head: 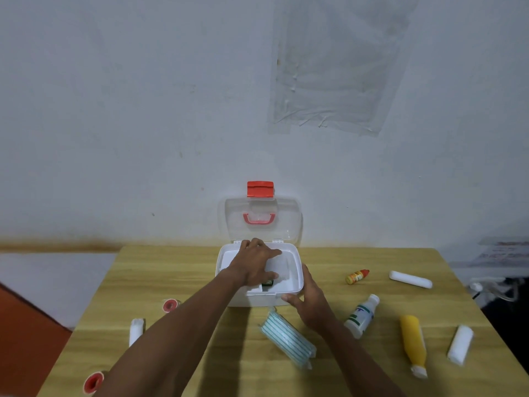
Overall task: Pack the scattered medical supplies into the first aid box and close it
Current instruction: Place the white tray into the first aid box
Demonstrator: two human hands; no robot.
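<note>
Left hand (pixel 255 262) is reached into the open first aid box (pixel 294 277), palm down, fingers spread loosely over the inner tray; nothing is seen gripped. A small dark item (pixel 268 285) is visible inside the box just beneath the thumb; whether it is touched cannot be told. Right hand (pixel 310 302) is laid flat against the box's front right corner, fingers extended, thumb along the front wall; nothing is enclosed. The clear lid (pixel 286 222) is stood upright behind the box, with red latch (pixel 260 189) at top and red handle (pixel 259 218) below it.

On the wooden table (pixel 177 270), left to right: a red-cored tape roll (pixel 93 382) at the near edge; a white gauze roll (pixel 136 330); a second tape roll (pixel 171 306) near the box's left side; a striped green-white packet (pixel 286 338) just in front of the box, beside the right wrist; a small orange dropper bottle (pixel 357 276); a white bottle (pixel 362 315) lying on its side; a white roll (pixel 410 279); a yellow bottle (pixel 413 343) lying down; another white gauze roll (pixel 460 343) at far right.
</note>
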